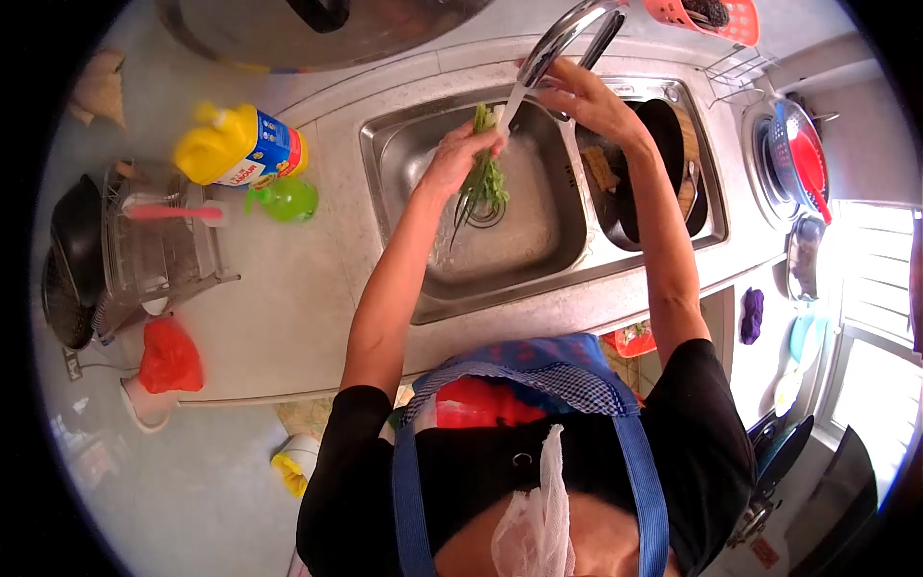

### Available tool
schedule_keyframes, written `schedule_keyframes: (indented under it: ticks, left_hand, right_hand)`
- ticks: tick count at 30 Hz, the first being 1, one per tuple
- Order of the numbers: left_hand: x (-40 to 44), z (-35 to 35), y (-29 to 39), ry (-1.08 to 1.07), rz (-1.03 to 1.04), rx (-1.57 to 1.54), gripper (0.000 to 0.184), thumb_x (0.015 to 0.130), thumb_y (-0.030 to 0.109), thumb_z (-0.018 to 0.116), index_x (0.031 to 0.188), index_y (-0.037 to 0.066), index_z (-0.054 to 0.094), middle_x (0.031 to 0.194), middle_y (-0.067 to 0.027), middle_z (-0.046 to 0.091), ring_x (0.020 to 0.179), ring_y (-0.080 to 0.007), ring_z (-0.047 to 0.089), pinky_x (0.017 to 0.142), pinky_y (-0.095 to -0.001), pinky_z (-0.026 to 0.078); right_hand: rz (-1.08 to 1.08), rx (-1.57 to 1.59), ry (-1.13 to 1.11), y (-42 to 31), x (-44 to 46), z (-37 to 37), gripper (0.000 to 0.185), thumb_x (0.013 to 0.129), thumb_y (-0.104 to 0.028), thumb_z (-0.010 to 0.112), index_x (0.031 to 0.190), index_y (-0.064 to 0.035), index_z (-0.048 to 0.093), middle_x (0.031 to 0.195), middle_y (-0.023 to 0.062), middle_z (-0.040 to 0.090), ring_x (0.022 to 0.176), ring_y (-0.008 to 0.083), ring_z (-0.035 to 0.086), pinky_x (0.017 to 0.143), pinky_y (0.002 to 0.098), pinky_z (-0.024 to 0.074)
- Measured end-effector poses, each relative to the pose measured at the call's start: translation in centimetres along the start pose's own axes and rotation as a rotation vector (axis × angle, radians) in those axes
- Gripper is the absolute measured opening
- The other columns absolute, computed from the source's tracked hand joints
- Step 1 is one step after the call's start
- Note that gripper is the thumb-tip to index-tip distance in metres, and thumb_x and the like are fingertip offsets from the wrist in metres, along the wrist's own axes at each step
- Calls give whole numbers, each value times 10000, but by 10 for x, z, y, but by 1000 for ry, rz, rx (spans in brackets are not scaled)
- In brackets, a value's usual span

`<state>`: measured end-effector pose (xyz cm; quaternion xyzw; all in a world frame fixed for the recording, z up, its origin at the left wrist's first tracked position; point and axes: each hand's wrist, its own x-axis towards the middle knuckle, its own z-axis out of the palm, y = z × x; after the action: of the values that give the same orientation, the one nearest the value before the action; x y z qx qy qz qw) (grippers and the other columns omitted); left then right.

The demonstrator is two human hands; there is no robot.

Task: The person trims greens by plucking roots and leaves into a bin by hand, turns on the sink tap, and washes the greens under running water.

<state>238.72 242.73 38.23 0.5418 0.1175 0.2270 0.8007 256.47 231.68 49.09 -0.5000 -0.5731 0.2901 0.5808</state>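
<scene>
My left hand (460, 159) is closed around a bunch of leafy green herbs (487, 183) over the left sink basin (546, 231). Pale stem ends point up toward the faucet, while leaves and thin dark strands hang down. A stream of water (515, 106) runs from the chrome faucet (562, 38) beside the bunch. Close by the spout is my right hand (593, 104), its fingers spread and nothing visible in them. Some of its fingertips are partly behind the faucet, so I cannot tell whether they touch it.
In the right basin are a dark pan (663, 125), a yellowish sponge (601, 168) and a wooden-looking board (688, 144). A yellow jug (245, 149) and a green bottle (288, 199) stand left of the sink. A dish rack (159, 240) is farther left; a colander (796, 144) sits right.
</scene>
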Motion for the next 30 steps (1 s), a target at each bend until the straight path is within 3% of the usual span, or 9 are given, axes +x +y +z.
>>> schedule_keyframes:
  ticks: [2, 4, 6, 7, 14, 18, 23, 25, 30]
  left_hand:
    - [-1, -9, -5, 83, -72, 57, 210, 851, 172, 567, 967, -3, 577, 792, -16, 555, 730, -100, 498, 682, -237, 391]
    - [-14, -13, -5, 89, -67, 59, 212, 859, 168, 557, 979, -5, 578, 787, -11, 550, 729, -97, 496, 678, -232, 388]
    - [-25, -17, -6, 146, -93, 17, 211, 868, 157, 541, 1005, 0, 576, 795, -8, 552, 731, -97, 497, 682, -230, 388]
    - [-30, -23, -9, 144, -117, -28, 223, 871, 153, 542, 1035, 5, 571, 808, -6, 556, 731, -100, 500, 686, -232, 393]
    - [-46, -28, -8, 98, -135, -244, 215, 858, 116, 555, 1041, 3, 569, 839, -20, 540, 734, -130, 488, 706, -266, 404]
    - [-46, -22, -6, 118, -159, -237, 218, 857, 122, 560, 1039, 1, 571, 828, -19, 534, 734, -133, 486, 706, -265, 403]
    - [-41, -14, -2, 57, -179, -231, 229, 854, 142, 571, 1035, 2, 573, 810, -8, 524, 725, -114, 480, 704, -255, 400]
    - [-39, -11, 0, 47, -182, -227, 230, 854, 146, 572, 1035, 4, 574, 805, -3, 521, 723, -108, 479, 703, -252, 399]
    - [-33, -8, 2, 21, -183, -220, 235, 862, 156, 566, 1040, 2, 572, 794, 3, 517, 723, -102, 480, 696, -246, 397]
  right_hand:
    - [78, -883, -110, 65, -3, -37, 312, 849, -202, 523, 1097, -14, 508, 1033, 163, 582, 897, 247, 592, 808, 334, 463]
    - [486, -1212, -90, 116, -8, -50, 297, 846, -247, 510, 1028, -13, 530, 998, 226, 584, 880, 344, 590, 757, 415, 462]
    - [512, -1184, -197, 134, -14, -52, 300, 845, -278, 494, 960, -4, 538, 925, 239, 598, 880, 394, 571, 757, 467, 435]
    - [437, -1134, -129, 142, -17, -51, 304, 845, -276, 500, 950, 8, 528, 883, 236, 607, 873, 399, 572, 758, 470, 434]
    - [378, -1275, -201, 150, -14, -53, 283, 841, -291, 520, 844, -11, 564, 787, 213, 613, 802, 380, 592, 682, 481, 445]
    - [231, -1237, -266, 150, -16, -63, 251, 848, -281, 515, 853, -32, 545, 721, 199, 601, 725, 387, 588, 614, 494, 434]
    - [292, -1241, -319, 151, -12, -69, 227, 844, -218, 495, 894, -18, 592, 762, 211, 619, 772, 370, 608, 648, 453, 467]
    - [176, -1198, -360, 166, -12, -76, 267, 859, -264, 498, 858, 3, 507, 659, 223, 574, 674, 399, 575, 582, 479, 433]
    - [151, -1173, -380, 150, -11, -75, 264, 862, -246, 491, 836, 16, 509, 645, 230, 562, 673, 399, 572, 581, 477, 429]
